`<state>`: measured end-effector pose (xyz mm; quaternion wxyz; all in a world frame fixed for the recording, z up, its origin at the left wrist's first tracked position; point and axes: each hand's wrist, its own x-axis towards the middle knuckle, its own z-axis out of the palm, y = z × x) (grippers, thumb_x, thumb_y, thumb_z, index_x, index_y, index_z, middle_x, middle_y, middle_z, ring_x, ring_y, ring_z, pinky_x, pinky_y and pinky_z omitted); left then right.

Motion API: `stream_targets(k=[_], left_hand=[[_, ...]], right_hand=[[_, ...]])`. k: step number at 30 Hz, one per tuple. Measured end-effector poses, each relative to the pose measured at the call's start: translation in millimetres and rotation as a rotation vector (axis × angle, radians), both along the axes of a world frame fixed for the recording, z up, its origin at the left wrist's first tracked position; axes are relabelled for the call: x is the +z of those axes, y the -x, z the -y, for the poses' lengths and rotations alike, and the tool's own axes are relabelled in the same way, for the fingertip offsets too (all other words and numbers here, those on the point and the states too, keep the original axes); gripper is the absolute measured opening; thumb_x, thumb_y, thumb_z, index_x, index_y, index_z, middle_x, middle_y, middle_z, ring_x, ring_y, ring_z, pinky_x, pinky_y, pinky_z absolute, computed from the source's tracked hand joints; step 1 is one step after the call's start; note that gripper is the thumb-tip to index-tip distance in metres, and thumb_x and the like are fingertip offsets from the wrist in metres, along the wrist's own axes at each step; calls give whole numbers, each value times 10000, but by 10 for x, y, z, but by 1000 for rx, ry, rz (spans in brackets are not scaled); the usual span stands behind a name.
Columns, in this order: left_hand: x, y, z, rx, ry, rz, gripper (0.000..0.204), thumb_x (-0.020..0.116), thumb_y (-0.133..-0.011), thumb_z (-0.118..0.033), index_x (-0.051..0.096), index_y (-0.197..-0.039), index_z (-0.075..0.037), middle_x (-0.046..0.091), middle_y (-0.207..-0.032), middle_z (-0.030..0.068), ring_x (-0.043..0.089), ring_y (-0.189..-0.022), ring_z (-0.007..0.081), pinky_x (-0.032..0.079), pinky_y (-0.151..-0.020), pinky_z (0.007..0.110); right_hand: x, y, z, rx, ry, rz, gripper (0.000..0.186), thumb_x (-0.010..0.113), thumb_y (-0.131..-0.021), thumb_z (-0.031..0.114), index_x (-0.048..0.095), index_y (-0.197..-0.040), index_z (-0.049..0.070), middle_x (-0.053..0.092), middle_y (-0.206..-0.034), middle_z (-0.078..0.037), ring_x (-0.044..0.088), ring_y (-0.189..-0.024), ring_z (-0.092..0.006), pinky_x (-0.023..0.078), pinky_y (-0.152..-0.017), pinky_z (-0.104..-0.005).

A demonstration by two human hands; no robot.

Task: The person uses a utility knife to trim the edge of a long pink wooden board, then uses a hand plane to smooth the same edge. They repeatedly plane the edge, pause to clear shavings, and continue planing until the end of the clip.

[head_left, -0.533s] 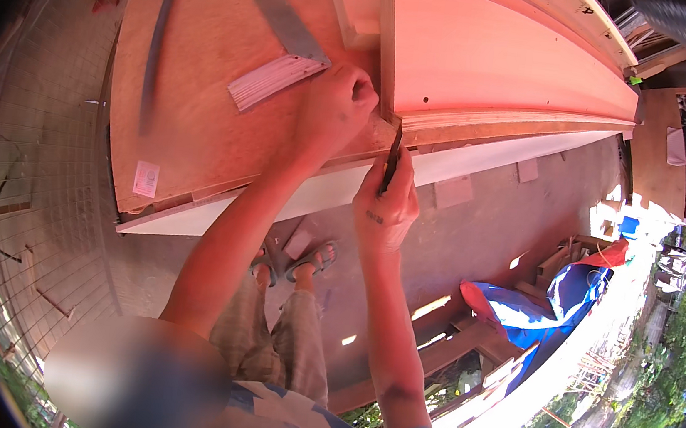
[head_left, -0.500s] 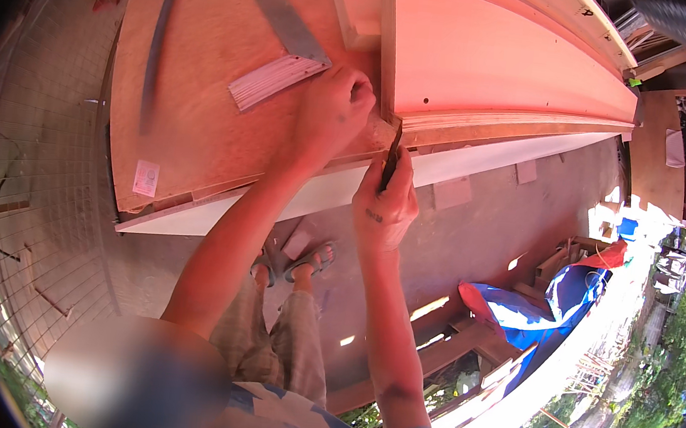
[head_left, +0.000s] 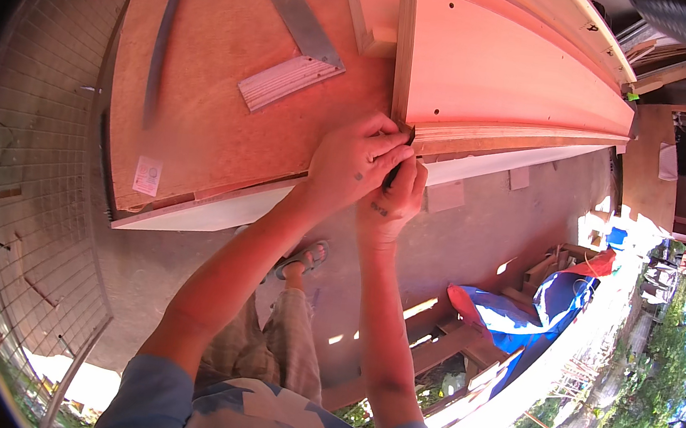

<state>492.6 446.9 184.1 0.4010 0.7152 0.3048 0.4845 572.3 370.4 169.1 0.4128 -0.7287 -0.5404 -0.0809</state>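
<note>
On my feed, the left forearm slanted up and rightward across the table (head_left: 197, 86)'s near edge, the left hand (head_left: 353, 161) back upward, its fingers bent and reaching right; the right forearm rose nearly straight, the right hand (head_left: 391, 207) closed firmly around the dark tool (head_left: 391, 176). The left fingertips lay together against the tool's upper part, though I could not tell whether they pinched it. Half a second earlier, I had seen the left hand loosely curled over the table, apart from the tool; now both hands met, and the left sleeve (head_left: 146, 398) showed where a blur had been. The tool sat at the table's near edge, by the panel (head_left: 517, 73)'s near left corner, its long axis steep, leaning slightly right, its tip pointing away from the wearer toward the table's far edge.
</note>
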Motion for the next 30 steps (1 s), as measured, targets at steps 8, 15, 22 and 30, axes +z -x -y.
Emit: stream_targets(k=[8,15,22,30], left_hand=[[12,32,-68,-49,-39,-13,154,762,-914,-117,765,-1014,0,698,-943,71,699,-792,241,558,-689,350],[13,25,-52,-47,-6,-54,103,760,-915,-108,767,-971,-21,697,-935,64,697,-791,238,555,-677,348],[-36,-6,-66,-49,7,-40,154,750,-938,-149,737,-923,4,674,-885,87,687,-755,278,542,-654,380],[-7,14,-82,-65,10,-78,99,756,-917,-106,781,-977,-30,699,-915,71,694,-774,240,558,-673,355]], right_hand=[[-68,-13,-52,-37,-52,-33,308,708,-911,54,627,-1200,-17,643,-1012,-157,666,-833,-346,552,-689,-410],[-27,-45,-28,8,1,-35,331,656,-936,-7,597,-1260,-30,603,-1030,-189,648,-858,-375,556,-685,-437],[-10,-55,-25,21,21,-64,341,661,-931,-15,595,-1265,-28,604,-1039,-192,649,-875,-382,559,-707,-443],[0,-69,-26,26,41,-47,360,652,-927,-22,583,-1280,-30,592,-1041,-195,638,-889,-389,554,-703,-450]])
